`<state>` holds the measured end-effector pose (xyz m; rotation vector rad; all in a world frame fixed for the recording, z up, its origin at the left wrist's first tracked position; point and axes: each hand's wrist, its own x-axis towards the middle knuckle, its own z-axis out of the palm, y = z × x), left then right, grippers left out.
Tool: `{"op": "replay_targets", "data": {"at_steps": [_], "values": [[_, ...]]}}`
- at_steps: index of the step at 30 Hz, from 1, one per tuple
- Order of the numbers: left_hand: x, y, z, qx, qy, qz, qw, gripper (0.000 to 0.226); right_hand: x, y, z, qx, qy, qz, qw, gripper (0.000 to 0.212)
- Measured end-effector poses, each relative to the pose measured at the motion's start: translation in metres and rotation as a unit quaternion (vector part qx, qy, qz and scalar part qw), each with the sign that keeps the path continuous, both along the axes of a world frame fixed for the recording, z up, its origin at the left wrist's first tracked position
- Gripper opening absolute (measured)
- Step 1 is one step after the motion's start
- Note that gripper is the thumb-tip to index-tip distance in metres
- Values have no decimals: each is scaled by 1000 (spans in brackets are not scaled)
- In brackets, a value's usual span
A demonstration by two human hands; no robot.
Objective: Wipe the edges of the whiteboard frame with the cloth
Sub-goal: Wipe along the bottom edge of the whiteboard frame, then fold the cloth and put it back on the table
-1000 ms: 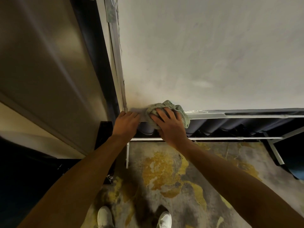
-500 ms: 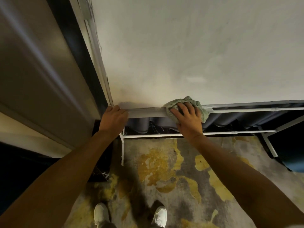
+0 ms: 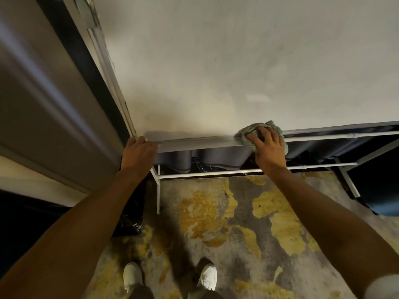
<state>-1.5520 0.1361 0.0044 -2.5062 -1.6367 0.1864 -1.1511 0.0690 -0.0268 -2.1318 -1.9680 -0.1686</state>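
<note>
The whiteboard (image 3: 237,61) fills the upper view, with a silver frame along its left side (image 3: 108,61) and its bottom edge (image 3: 194,142). My right hand (image 3: 268,147) presses a crumpled pale green cloth (image 3: 246,134) onto the bottom frame rail, fingers spread over it. My left hand (image 3: 138,152) grips the bottom left corner of the frame, fingers curled over the rail. Most of the cloth is hidden under my right hand.
The board stands on a white metal stand (image 3: 158,190) with a crossbar below the rail. Grey curtain folds (image 3: 216,156) hang behind it. A grey and yellow patterned carpet (image 3: 216,212) lies underfoot, with my white shoes (image 3: 208,275) on it. A wall panel (image 3: 43,93) rises at left.
My right hand has slid the cloth rightward along the bottom rail, away from the corner. My left hand has stayed on the bottom left corner.
</note>
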Motion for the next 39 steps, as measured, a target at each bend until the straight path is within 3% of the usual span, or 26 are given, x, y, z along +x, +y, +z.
{"op": "replay_targets", "data": {"at_steps": [4, 7, 10, 13, 15, 17, 20, 24, 26, 27, 29, 31, 32, 35, 37, 39], "values": [[15, 3, 22, -34, 114, 27, 993, 18, 30, -5, 17, -47, 70, -79, 993, 60], [36, 1, 45, -62, 160, 27, 985, 25, 49, -14, 34, 22, 212, -168, 962, 55], [66, -1, 64, -85, 102, 31, 991, 26, 51, -13, 62, 118, 444, -283, 842, 52], [122, -10, 88, -131, -87, 25, 987, 29, 58, -20, 97, 145, 552, -304, 763, 54], [164, -21, 111, -192, -265, 6, 945, 27, 62, -36, 127, 155, 629, -241, 723, 47], [210, -32, 136, -261, -382, -29, 886, 39, 67, -57, 157, 155, 688, -185, 684, 42], [272, -45, 169, -368, -459, -77, 805, 63, 74, -81, 191, 130, 742, -116, 647, 37], [339, -64, 192, -549, -540, -98, 630, 63, 98, -114, 231, 133, 785, -61, 602, 29], [365, -74, 197, -603, -537, -130, 575, 84, 116, -130, 245, 133, 773, -61, 618, 29], [379, -78, 198, -606, -533, -148, 571, 90, 127, -138, 250, 133, 754, -73, 639, 30], [409, -83, 196, -592, -514, -170, 597, 82, 154, -156, 260, 126, 655, -117, 736, 31], [439, -86, 193, -579, -486, -204, 621, 55, 185, -172, 269, 102, 467, -179, 860, 30], [462, -88, 193, -574, -460, -232, 636, 44, 207, -183, 275, 84, 383, -219, 893, 30], [514, -93, 194, -544, -366, -301, 693, 34, 251, -202, 287, -11, 249, -265, 931, 27], [556, -94, 197, -546, -304, -358, 694, 42, 281, -209, 293, -59, 156, -274, 947, 23], [594, -93, 200, -574, -263, -394, 668, 66, 312, -211, 299, -74, 102, -277, 953, 23]]}}
